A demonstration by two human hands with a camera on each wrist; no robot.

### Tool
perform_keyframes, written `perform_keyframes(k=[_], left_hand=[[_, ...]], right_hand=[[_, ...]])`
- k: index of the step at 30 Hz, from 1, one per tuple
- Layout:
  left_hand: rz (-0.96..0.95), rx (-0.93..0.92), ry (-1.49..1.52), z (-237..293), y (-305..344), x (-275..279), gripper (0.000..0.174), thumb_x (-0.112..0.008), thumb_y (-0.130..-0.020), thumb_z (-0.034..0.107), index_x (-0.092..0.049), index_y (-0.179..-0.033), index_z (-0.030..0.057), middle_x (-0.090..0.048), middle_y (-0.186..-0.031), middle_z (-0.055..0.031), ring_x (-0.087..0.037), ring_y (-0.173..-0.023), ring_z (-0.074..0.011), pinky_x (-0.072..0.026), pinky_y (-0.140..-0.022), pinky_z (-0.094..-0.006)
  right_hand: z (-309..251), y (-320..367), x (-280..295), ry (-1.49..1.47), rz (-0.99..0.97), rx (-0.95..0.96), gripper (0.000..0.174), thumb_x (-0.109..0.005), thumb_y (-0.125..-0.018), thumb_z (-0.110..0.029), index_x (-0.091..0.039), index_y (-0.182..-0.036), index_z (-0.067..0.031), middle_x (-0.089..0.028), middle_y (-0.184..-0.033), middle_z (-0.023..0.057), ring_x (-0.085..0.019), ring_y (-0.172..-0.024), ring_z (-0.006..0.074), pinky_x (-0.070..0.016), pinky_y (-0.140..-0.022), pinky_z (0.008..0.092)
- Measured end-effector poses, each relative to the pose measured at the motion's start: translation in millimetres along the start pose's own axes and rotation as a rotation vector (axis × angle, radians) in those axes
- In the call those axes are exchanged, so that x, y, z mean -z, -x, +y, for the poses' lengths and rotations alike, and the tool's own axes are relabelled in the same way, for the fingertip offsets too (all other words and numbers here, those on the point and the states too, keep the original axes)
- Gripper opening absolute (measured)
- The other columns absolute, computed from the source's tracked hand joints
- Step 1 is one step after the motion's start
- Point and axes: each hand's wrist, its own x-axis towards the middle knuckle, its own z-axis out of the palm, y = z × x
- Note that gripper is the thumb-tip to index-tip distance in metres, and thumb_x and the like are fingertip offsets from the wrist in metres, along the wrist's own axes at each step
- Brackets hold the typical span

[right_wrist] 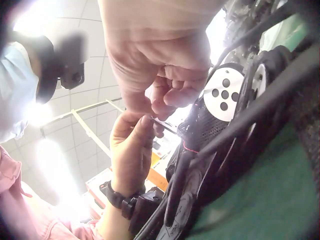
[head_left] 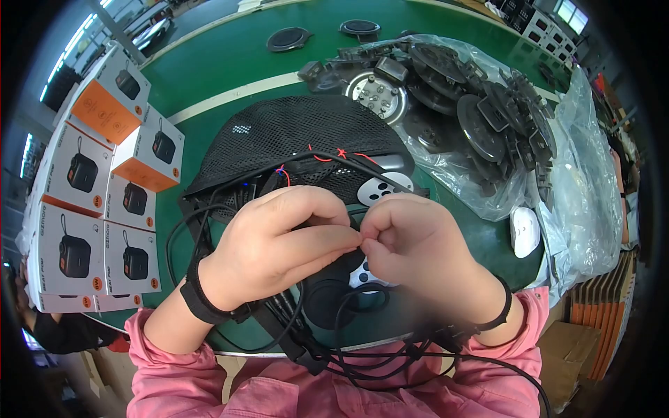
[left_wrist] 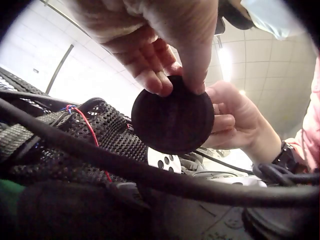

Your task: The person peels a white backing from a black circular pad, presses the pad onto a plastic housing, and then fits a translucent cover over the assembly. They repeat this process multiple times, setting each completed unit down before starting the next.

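Left wrist view. We see a black disc point(left_wrist: 172, 117) held up in the air, its broad face toward the camera. The left hand point(left_wrist: 155, 37) pinches its upper rim between thumb and fingers; the right hand point(left_wrist: 235, 120), fingers curled, pinches at its edge from the other side. We judge the matte disc light and little inclined to slip.

Right wrist view. We find only a thin dark sliver at the meeting fingertips, probably the disc seen edge-on. So slight a section suggests a soft, pliant piece that may crease under pressure; we favour a gentle hold at the rim, thumb opposed to finger.

Head view. The hands meet above the table point(head_left: 202, 63), near the mesh bag point(head_left: 306, 132), and largely hide the disc. Whether it bears a backing, we cannot tell.
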Motion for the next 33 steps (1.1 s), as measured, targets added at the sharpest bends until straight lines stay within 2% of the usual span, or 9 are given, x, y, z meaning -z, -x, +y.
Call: perform_keyframes(k=[3,5,9,15,23,25,27,30,33], left_hand=[[0.082,0.051,0.104,4.5,-1.9,-6.9,0.018,-0.068,-0.063,0.002,-0.063,-0.081,0.0036,-0.053,-0.085,-0.0063,-0.056,-0.076,-0.0178,-0.0461,-0.064,-0.0277],[0.274,0.378,0.446,9.0,-1.6,-11.0,0.017,-0.067,-0.066,0.0,-0.059,-0.081,0.0014,-0.051,-0.089,-0.0079,-0.055,-0.078,-0.0159,-0.047,-0.066,-0.027],[-0.115,0.371,0.461,0.0,0.6,-1.1,0.021,-0.064,-0.066,-0.002,-0.055,-0.085,-0.0012,-0.048,-0.095,-0.0097,-0.054,-0.08,-0.0148,-0.047,-0.071,-0.0251],[0.035,0.476,0.704,6.4,0.1,-11.6,0.015,-0.063,-0.068,-0.002,-0.056,-0.081,-0.0024,-0.05,-0.084,-0.0052,-0.051,-0.072,-0.0079,-0.0427,-0.059,-0.0192],[0.077,0.589,0.648,-4.3,10.7,-8.5,0.003,-0.053,-0.074,-0.002,-0.053,-0.076,-0.001,-0.049,-0.076,-0.001,-0.044,-0.06,-0.0021,-0.045,-0.059,-0.0196],[0.181,0.793,0.98,1.0,8.6,-8.6,0.003,-0.05,-0.077,0.0,-0.052,-0.076,-0.0002,-0.049,-0.075,0.0012,-0.043,-0.059,-0.0017,-0.0442,-0.059,-0.0194],[0.18,0.76,0.947,2.2,8.0,-5.4,0.003,-0.049,-0.078,0.0,-0.052,-0.075,-0.0005,-0.049,-0.076,0.0006,-0.045,-0.06,-0.0026,-0.045,-0.06,-0.02],[0.172,0.716,0.927,0.4,9.6,-5.5,0.004,-0.049,-0.079,-0.001,-0.051,-0.075,-0.0017,-0.05,-0.08,-0.0024,-0.052,-0.067,-0.0069,-0.0476,-0.061,-0.0222],[0.195,0.692,0.932,3.9,5.5,-5.1,0.006,-0.046,-0.079,-0.001,-0.051,-0.076,-0.0026,-0.051,-0.083,-0.0054,-0.054,-0.07,-0.0104,-0.0478,-0.061,-0.0225]], right_hand=[[2.7,0.2,-1.4,-0.045,0.011,0.022,0.007,-0.06,-0.07,-0.001,-0.055,-0.075,-0.0017,-0.044,-0.06,-0.0017,-0.042,-0.049,0.0023,-0.0317,-0.044,0.018],[1.4,0.4,-1.4,-0.144,0.033,-0.007,0.006,-0.058,-0.072,-0.002,-0.054,-0.077,-0.0023,-0.044,-0.062,-0.0023,-0.041,-0.051,0.0016,-0.0318,-0.045,0.0176],[-3.8,0.4,-3.6,-0.361,0.037,-0.06,0.004,-0.056,-0.075,-0.003,-0.054,-0.079,-0.003,-0.044,-0.065,-0.0031,-0.041,-0.053,0.001,-0.0321,-0.045,0.017],[-2.0,0.4,-0.6,-0.276,-0.026,-0.056,0.003,-0.053,-0.078,-0.002,-0.053,-0.081,-0.0018,-0.048,-0.072,-0.003,-0.044,-0.058,0.0002,-0.0347,-0.05,0.0153],[-13.2,1.2,12.9,-0.74,0.048,-0.25,0.013,-0.047,-0.078,-0.002,-0.054,-0.089,-0.0004,-0.054,-0.073,0.0022,-0.044,-0.054,0.0068,-0.0356,-0.048,0.0194],[-10.9,5.4,29.0,-0.899,0.004,-0.081,0.024,-0.047,-0.077,-0.012,-0.052,-0.094,0.004,-0.055,-0.075,0.0063,-0.046,-0.055,0.0084,-0.0359,-0.048,0.0206],[-14.8,13.5,50.4,-0.996,-0.003,0.023,0.03,-0.048,-0.075,-0.016,-0.051,-0.094,0.0065,-0.057,-0.081,0.0106,-0.051,-0.06,0.0126,-0.0404,-0.052,0.0238],[-40.5,49.0,67.6,-1.011,0.254,0.265,0.032,-0.049,-0.071,-0.016,-0.049,-0.092,0.0082,-0.058,-0.09,0.0183,-0.058,-0.074,0.0218,-0.0466,-0.064,0.0304],[-52.0,93.0,80.1,-0.176,0.811,0.264,0.014,-0.044,-0.071,-0.008,-0.051,-0.077,0.0026,-0.054,-0.071,0.0064,-0.047,-0.058,0.0089,-0.0368,-0.053,0.0195]])
